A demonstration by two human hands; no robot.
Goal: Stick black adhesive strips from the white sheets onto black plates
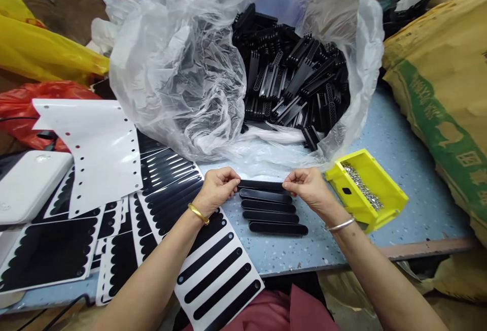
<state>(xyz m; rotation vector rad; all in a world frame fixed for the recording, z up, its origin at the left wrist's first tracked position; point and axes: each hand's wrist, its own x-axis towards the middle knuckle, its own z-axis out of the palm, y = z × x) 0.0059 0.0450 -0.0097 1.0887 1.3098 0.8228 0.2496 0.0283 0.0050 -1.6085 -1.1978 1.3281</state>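
Observation:
Pinched at its two ends, a narrow black strip (261, 185) is stretched level between my left hand (219, 188) and my right hand (307, 189). Both hands are closed, thumb against fingers. Just below it, several black bars with rounded ends, such as the nearest bar (265, 196), lie in a row on the blue speckled table (335, 255). Under my left forearm is a white backing sheet (228, 265) bearing black round-ended strips. Whether the held strip touches a bar beneath it, I cannot tell.
Behind my hands, a clear plastic bag (178, 77) lies open with many black plastic parts (292, 77) inside. A yellow bin (391, 201) of small metal pieces stands at right, near a large sack (445, 97). More sheets (49, 250) and a white box-like object (34, 184) lie left.

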